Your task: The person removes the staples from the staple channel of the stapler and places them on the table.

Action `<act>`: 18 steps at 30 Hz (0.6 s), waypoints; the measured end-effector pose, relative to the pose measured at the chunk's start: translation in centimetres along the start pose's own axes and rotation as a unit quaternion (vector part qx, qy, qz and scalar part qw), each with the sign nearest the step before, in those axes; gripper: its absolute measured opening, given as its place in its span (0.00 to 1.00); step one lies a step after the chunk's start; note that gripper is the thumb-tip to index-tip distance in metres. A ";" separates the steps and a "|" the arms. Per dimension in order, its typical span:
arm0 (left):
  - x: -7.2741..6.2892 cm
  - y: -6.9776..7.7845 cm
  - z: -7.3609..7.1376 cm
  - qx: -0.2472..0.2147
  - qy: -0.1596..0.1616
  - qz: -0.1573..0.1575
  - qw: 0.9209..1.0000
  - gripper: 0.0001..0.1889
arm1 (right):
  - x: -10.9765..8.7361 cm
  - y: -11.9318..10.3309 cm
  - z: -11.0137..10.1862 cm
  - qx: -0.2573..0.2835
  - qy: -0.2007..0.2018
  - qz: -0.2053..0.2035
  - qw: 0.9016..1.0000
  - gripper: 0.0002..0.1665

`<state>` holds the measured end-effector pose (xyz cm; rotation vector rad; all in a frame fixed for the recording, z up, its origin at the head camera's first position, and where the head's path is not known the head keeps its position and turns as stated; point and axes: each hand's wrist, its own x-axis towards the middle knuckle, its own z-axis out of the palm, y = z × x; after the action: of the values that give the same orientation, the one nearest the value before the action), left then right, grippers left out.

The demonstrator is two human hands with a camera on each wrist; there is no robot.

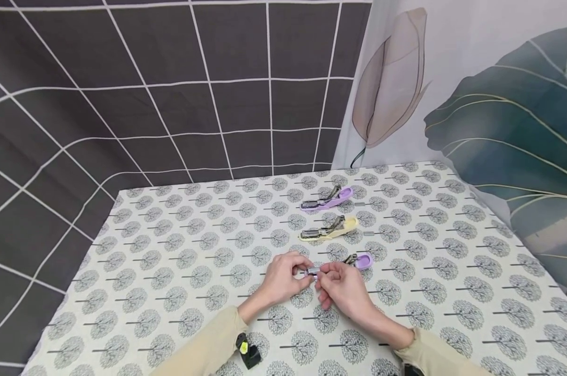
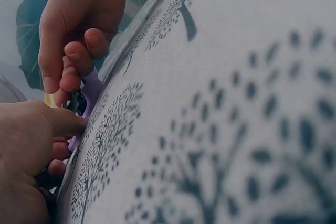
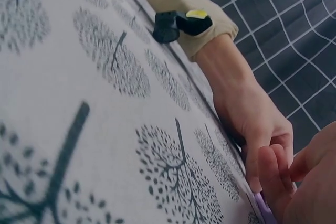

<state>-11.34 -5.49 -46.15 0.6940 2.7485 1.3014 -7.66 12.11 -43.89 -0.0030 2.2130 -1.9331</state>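
Observation:
Nearest me on the table lies an opened stapler with a purple body point(image 1: 364, 261), its metal part raised and its middle hidden by my hands. My left hand point(image 1: 285, 274) holds its left end between thumb and fingers. My right hand point(image 1: 343, 287) reaches over its middle with thumb and forefinger pinched together at a small grey strip of staples point(image 1: 314, 270), right at the metal channel. In the left wrist view, both hands close in around the purple body point(image 2: 92, 88). In the right wrist view, only a bit of purple point(image 3: 264, 211) shows below the fingers.
Beyond my hands lie an opened yellow stapler point(image 1: 349, 225) and, farther back, an opened purple stapler point(image 1: 342, 196). A grey staple strip point(image 1: 369, 233) lies right of the yellow one, another strip point(image 1: 360, 204) right of the far one. A tree-patterned cloth point(image 1: 194, 271) covers the table.

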 end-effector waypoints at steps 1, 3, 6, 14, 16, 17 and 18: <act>0.0 0.0 0.0 0.000 0.000 0.000 1.000 0.11 | 0.1 0.0 0.0 -0.012 0.003 -0.003 1.000 0.09; 0.0 0.0 0.0 0.001 -0.001 -0.001 1.000 0.11 | 0.2 0.1 0.1 -0.036 0.007 -0.011 0.999 0.07; 0.0 0.1 -0.1 0.000 -0.001 0.000 1.000 0.11 | 0.4 0.2 0.2 -0.070 0.011 -0.019 0.997 0.06; 0.0 0.0 -0.1 0.001 -0.001 0.001 1.000 0.11 | 0.6 0.1 0.4 -0.102 0.013 -0.030 0.994 0.07; 0.0 0.0 0.0 0.003 0.001 0.002 1.000 0.11 | 0.6 0.1 0.4 -0.105 0.015 -0.033 0.994 0.08; 0.0 0.0 -0.1 0.003 0.001 0.003 1.000 0.11 | 0.6 0.2 0.4 -0.108 0.017 -0.034 0.993 0.08; 0.0 0.0 -0.1 0.002 0.002 0.003 1.000 0.11 | 0.6 0.2 0.4 -0.110 0.018 -0.036 0.993 0.09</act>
<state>-11.32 -5.51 -46.08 0.7001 2.7554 1.2991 -8.19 11.62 -44.22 -0.0832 2.4704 -1.7256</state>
